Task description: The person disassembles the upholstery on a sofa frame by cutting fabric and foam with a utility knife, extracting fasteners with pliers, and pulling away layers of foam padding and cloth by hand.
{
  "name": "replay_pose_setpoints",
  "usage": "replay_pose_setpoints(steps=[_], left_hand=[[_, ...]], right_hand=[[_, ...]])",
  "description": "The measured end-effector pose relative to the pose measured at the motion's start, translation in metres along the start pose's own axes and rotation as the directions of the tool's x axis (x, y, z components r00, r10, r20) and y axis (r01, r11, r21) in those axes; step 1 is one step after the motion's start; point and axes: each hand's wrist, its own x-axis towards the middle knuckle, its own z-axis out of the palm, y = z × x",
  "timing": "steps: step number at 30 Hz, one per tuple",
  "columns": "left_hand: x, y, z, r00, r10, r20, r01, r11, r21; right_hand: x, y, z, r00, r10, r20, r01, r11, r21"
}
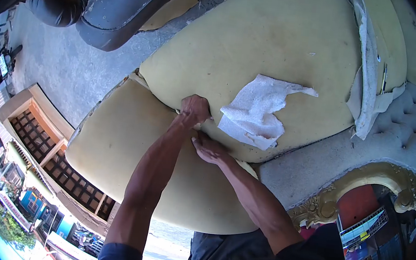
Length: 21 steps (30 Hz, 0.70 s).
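My left hand [196, 109] is closed in a fist at the seam between two yellow foam cushions; whatever it grips is hidden. My right hand [209, 148] lies just below it, fingers extended toward the same seam, against the nearer foam cushion [129, 146]. Beyond the seam spreads the larger foam cushion [249, 42]. On it, to the right of my hands, rests a crumpled white cloth piece [256, 110] with torn edges.
Grey tufted upholstery [404, 119] and a gold carved frame [334, 196] are at the right. Loose whitish fabric [368, 71] hangs over the foam's far right. A dark leather cushion [125, 2] stands upper left, above the concrete floor [57, 56]. A wooden frame with webbing [56, 154] lies left.
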Motion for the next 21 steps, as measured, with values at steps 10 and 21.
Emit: replay_pose_setpoints(steps=[10,21], left_hand=[[-0.001,0.014,-0.031,0.994,-0.056,0.091,0.041,0.986,0.164],[-0.006,0.012,-0.045,0.981,-0.040,0.192,0.034,0.999,0.034]], right_hand=[[-0.013,-0.051,0.001,0.947,0.030,-0.320,0.074,0.949,0.307],[0.078,-0.018,0.047,0.904,-0.117,-0.410,0.121,0.993,-0.016]])
